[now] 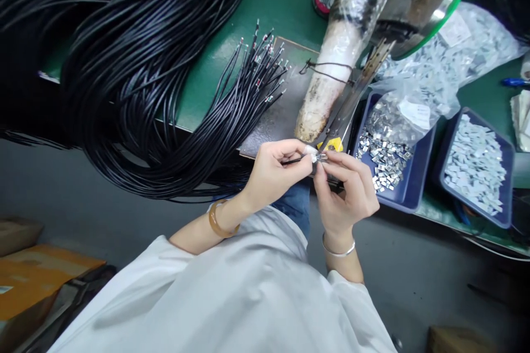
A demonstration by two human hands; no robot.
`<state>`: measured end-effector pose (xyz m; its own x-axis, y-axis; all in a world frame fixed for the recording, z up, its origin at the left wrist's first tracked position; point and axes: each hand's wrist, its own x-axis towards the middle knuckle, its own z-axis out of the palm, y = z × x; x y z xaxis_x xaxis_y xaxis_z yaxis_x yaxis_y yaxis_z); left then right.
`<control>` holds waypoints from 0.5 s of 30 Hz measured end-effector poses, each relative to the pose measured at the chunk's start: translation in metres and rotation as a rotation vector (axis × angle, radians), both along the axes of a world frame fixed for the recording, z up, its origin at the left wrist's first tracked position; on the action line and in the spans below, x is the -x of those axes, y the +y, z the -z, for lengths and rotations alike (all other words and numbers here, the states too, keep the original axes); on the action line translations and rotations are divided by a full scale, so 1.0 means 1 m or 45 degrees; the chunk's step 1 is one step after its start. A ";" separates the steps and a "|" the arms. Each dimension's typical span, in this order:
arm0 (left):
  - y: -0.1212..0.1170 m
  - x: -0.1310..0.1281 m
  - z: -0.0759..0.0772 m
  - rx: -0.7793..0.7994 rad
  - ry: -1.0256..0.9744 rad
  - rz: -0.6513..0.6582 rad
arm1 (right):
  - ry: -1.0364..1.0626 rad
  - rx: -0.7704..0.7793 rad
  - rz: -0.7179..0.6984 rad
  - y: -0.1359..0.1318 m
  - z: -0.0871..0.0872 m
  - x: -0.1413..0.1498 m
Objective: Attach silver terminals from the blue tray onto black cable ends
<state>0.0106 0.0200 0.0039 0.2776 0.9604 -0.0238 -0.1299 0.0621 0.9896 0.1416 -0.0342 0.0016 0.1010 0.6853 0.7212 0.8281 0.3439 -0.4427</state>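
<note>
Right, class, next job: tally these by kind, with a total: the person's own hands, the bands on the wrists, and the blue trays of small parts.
Hands: 2 (left hand, right hand)
Wrist bands: 2 (brown bangle, silver bracelet)
Blue trays: 2 (tray of metal parts, tray of pale parts)
Total: 6

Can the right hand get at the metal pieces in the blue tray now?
Likely yes: the right hand is beside the tray, and the nearer metal pieces lie uncovered, the plastic bag lying farther back. Its fingers are busy at the cable end.
</note>
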 end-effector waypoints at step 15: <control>-0.004 0.008 0.001 0.012 0.058 0.197 | 0.139 0.205 -0.108 -0.021 -0.009 -0.021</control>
